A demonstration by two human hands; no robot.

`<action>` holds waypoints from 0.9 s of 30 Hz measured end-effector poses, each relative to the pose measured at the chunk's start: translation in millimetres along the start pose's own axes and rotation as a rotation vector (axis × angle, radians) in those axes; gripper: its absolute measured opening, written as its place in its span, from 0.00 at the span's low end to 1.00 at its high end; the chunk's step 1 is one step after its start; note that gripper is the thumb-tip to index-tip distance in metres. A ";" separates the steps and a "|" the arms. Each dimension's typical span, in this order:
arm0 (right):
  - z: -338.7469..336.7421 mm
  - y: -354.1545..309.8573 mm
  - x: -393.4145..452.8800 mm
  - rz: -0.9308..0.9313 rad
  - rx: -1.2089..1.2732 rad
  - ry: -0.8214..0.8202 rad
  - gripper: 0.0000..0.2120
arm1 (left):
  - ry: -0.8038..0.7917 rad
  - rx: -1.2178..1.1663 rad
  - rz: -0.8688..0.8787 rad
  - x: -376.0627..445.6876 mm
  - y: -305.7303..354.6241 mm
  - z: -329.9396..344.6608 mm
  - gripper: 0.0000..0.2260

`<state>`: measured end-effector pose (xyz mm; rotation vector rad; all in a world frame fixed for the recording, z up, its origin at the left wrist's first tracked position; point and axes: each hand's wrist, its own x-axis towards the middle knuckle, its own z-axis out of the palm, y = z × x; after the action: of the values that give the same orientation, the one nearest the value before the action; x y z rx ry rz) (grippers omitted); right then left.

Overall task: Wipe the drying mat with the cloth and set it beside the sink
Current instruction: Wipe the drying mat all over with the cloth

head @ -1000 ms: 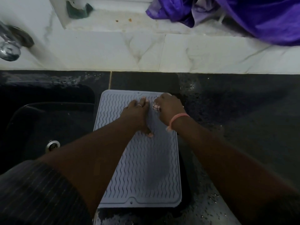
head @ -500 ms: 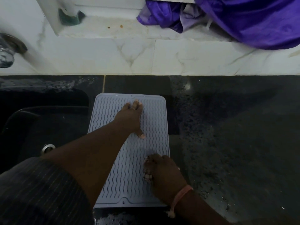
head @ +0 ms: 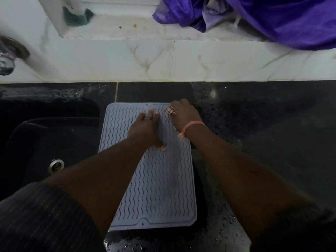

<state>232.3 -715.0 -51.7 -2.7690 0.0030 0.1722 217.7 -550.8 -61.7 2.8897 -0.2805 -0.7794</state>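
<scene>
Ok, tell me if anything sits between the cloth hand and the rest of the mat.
Nothing visible does. The right hand grips the checked cloth at the drying mat's far right corner. The only thing on the mat is the left hand, pressing flat beside it; the ribbed surface nearer the person lies bare.

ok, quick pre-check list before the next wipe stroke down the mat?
1. Drying mat flat on the counter, beside the sink: ok.
2. Left hand pressed flat on the mat to pin it: ok.
3. Right hand grips the checked cloth at the mat's far right corner: ok.
4. Stroke path toward the near edge free of objects: ok.
5. Mat already dry or clean: cannot tell.
6. Counter by the near edge wet with droplets: not ok.
</scene>
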 end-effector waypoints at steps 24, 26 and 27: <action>43.3 -16.1 -251.9 -0.099 -0.060 -0.174 0.21 | -0.068 -0.021 0.008 13.9 -4.5 1.2 0.63; 27.4 -20.8 -249.9 0.001 -0.001 -0.291 0.17 | -0.046 -0.026 0.014 11.3 -5.0 2.3 0.62; 16.9 -22.5 -245.7 0.071 0.070 -0.376 0.15 | -0.021 -0.039 0.013 8.2 -4.8 4.0 0.61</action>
<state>-13.1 -692.9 -29.8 -2.6256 0.0101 0.6930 223.3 -548.2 -70.0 2.8421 -0.2823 -0.8048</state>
